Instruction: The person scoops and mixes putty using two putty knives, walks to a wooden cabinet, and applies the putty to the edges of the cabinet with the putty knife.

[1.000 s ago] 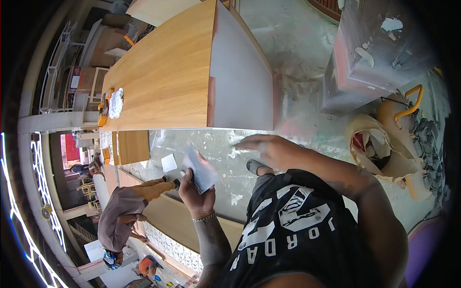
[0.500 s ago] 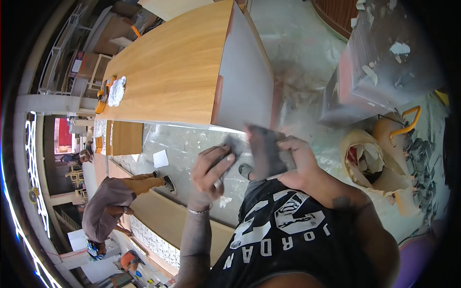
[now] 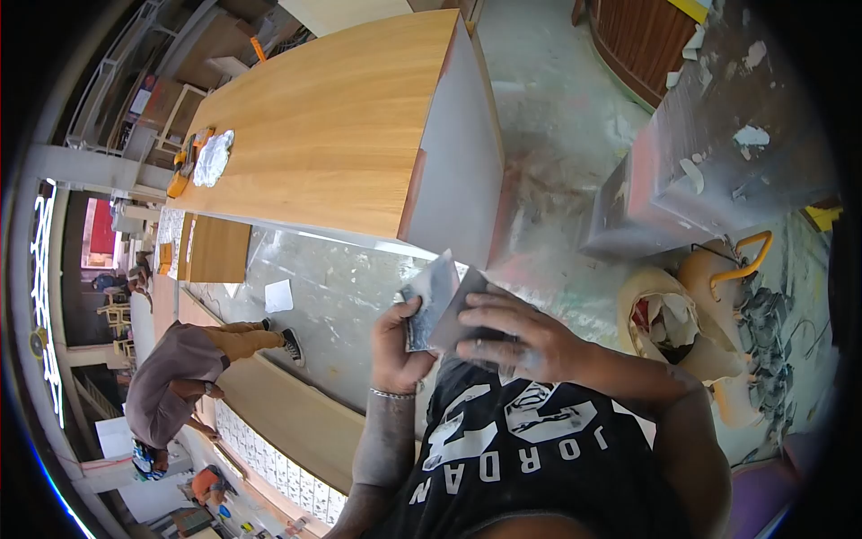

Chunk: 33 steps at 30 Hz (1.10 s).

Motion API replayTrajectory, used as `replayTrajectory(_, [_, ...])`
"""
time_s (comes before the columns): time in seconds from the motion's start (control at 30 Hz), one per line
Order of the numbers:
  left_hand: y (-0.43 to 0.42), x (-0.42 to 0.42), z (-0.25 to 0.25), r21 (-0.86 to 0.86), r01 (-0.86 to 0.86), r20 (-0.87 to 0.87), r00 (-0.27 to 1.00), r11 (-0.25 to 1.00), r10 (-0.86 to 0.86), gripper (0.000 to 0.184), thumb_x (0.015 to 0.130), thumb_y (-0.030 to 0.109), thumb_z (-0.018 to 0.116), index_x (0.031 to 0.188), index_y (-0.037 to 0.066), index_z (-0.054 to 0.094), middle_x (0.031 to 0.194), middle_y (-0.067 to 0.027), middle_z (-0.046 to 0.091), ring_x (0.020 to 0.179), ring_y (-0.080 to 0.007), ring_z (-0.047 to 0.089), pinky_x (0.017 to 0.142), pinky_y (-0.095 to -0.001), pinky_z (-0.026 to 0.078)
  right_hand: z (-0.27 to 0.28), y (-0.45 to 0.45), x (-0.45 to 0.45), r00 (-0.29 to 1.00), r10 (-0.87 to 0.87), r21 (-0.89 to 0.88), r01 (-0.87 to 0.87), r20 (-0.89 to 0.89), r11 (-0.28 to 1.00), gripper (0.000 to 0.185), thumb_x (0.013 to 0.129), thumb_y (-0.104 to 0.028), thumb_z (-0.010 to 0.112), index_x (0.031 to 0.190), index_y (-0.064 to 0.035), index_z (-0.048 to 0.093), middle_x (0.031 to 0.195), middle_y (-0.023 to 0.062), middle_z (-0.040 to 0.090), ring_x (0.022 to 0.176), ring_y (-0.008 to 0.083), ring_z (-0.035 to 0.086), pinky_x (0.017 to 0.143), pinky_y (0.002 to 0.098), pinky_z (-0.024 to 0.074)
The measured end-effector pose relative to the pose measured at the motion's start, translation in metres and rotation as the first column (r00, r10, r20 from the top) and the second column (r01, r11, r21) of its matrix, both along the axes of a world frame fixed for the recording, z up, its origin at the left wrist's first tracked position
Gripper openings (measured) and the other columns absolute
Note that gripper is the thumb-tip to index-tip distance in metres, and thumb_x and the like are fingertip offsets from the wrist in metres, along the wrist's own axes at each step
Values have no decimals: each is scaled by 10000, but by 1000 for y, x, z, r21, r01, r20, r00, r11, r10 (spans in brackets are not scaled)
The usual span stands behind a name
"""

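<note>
In front of my chest, my left hand (image 3: pixel 401 346) is closed on a thin flat piece (image 3: pixel 433 301) with a pale, reddish-smudged face and a dark grey patch. My right hand (image 3: pixel 525 332) holds a dark grey flat sheet (image 3: pixel 456 310), its fingers laid across the face and slightly blurred. The two pieces meet or overlap at their edges; whether they are joined cannot be told. Just beyond my hands is the near corner of a large wood-topped cabinet (image 3: pixel 332 135) with a pale grey side (image 3: pixel 462 153).
A crumpled white sheet (image 3: pixel 214 158) and orange tools (image 3: pixel 182 171) lie on the cabinet's far end. A dusty grey box (image 3: pixel 700 171) and an open sack (image 3: pixel 669 314) stand at right. Another person (image 3: pixel 171 373) bends over a long panel (image 3: pixel 296 413) at left. White paper (image 3: pixel 278 296) lies on the floor.
A second ago my right hand was empty; then it took hold of the dark sheet. Both hands have come together. The view has shifted, showing the cabinet and the other person farther left.
</note>
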State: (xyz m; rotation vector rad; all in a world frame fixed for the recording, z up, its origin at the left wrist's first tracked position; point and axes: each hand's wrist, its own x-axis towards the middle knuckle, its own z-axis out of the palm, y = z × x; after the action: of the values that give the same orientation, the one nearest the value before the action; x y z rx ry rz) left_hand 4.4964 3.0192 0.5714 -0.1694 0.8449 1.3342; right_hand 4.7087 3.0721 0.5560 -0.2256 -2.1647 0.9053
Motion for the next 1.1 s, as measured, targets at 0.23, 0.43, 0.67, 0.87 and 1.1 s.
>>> replayTrajectory(0.23, [-1,-43,-5,67,81,-253,965,994,-62,458,877,188,562,1281,-18,495,1133,-171,644,964,-293,680,725,-386,584,-50,32,37,865,-94,34,88,493,996,392,780,-92,692,1171,-121,677,1223,84,589,1163,281,566,1003,343,455])
replayTrajectory(0.43, [25,-50,16,69,251,-382,901,965,-207,345,893,83,493,1196,-80,523,1065,-159,645,898,-262,684,724,-402,591,14,67,21,965,-158,297,92,208,951,308,840,-137,651,1143,-125,701,1250,68,627,1157,277,586,968,436,473])
replayTrajectory(0.67, [34,-44,25,28,335,-468,837,942,-283,346,891,88,510,1193,-81,527,1048,-169,646,882,-262,688,703,-395,591,14,74,12,964,-50,152,10,260,988,293,840,-183,646,1124,-194,721,1205,15,656,1161,267,574,996,431,446])
replayTrajectory(0.87, [20,-68,26,77,140,-289,951,987,-113,401,883,133,545,1235,-53,504,1091,-171,645,900,-296,688,653,-382,596,-34,115,12,968,92,-67,-78,234,995,374,838,-34,596,1191,-129,671,1221,107,644,1169,268,572,1030,398,430])
replayTrajectory(1.1, [-15,-70,-13,21,-70,-283,956,997,73,385,892,128,531,1253,-6,516,1166,-145,638,1030,-303,666,723,-412,616,-67,169,-58,896,-422,-645,403,136,649,530,838,47,388,1305,-111,582,1247,141,629,1043,299,637,931,307,462])
